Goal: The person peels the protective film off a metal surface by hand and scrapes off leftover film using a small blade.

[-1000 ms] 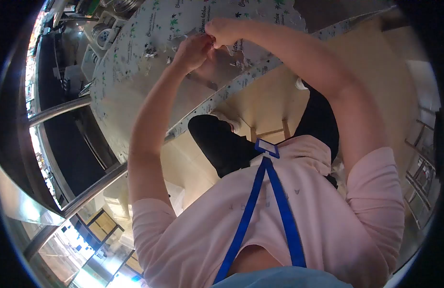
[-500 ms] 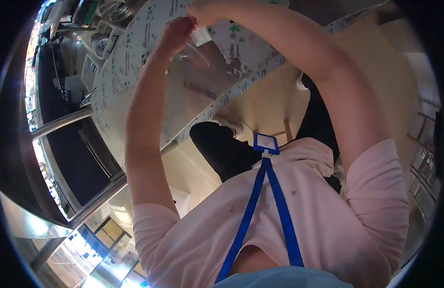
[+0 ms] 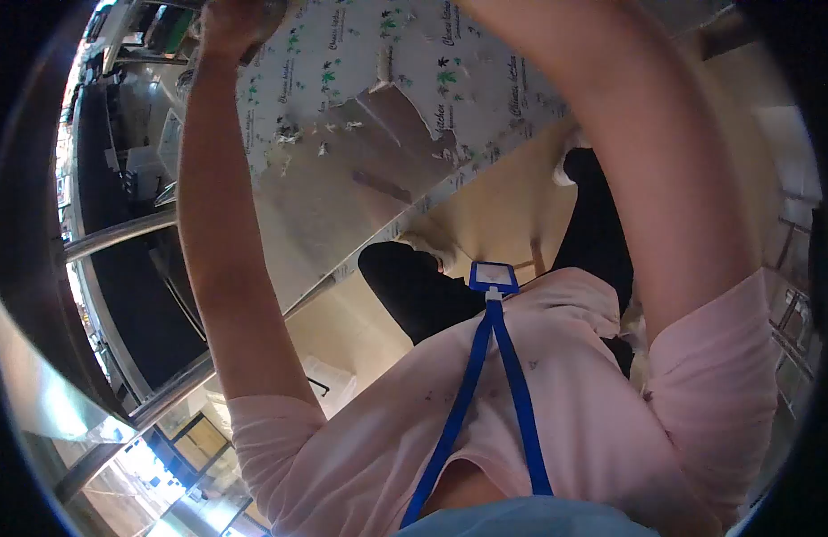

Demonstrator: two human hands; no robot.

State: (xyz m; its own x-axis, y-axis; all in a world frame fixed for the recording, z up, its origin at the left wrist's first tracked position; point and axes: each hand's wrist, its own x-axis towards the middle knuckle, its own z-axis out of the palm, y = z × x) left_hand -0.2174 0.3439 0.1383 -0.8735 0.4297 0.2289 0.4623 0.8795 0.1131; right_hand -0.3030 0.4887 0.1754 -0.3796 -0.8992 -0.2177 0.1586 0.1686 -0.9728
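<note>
Evidently, the printed film [image 3: 405,40] spans the upper centre, right beside the left hand [image 3: 239,25] at upper left, its torn edge slanting down-right across the surface [image 3: 315,210]; I cannot tell that hand's grip, and the right hand is out of frame.

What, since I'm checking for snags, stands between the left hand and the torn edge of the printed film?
Nothing visible: only printed film lies between the left hand and the torn edge. Small scraps lie off to the side.
</note>
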